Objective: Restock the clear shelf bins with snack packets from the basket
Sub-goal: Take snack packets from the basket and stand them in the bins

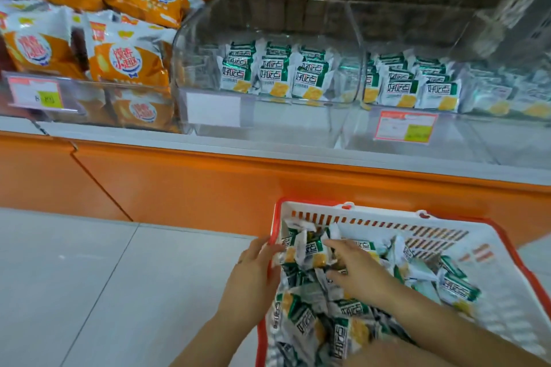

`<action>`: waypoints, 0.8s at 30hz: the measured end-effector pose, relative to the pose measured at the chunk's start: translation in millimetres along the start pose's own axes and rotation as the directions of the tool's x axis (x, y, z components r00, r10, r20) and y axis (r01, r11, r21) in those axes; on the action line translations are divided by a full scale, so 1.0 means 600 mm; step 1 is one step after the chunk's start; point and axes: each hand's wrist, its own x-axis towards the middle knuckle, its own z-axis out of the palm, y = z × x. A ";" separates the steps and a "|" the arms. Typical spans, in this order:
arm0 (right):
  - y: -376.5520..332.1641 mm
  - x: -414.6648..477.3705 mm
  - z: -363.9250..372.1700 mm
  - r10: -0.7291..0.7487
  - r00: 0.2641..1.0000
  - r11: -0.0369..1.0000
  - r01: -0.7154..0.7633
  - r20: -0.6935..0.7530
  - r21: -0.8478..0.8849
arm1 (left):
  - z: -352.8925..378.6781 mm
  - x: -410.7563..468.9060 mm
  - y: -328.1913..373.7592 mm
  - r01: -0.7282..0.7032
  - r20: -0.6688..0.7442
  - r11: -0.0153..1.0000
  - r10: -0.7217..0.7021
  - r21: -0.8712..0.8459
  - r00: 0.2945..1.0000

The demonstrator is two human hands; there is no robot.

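A white basket with an orange rim stands on the floor at the lower right, filled with several green-and-white snack packets. My left hand is at the basket's left edge, fingers reaching in against a bunch of packets. My right hand lies over the pile with its fingers on that same bunch. On the shelf above, a clear bin holds rows of the same packets. A second clear bin to its right holds more.
A bin of orange snack bags sits on the shelf at the left. The orange shelf base runs across in front of me. Price labels hang on the bin fronts. Grey tiled floor lies to the basket's left.
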 end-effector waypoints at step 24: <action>-0.133 -0.049 -0.159 -0.181 0.948 0.982 0.190 -0.260 0.008 | -0.067 0.004 0.045 -0.069 -0.057 0.987 0.061 -0.146 0.997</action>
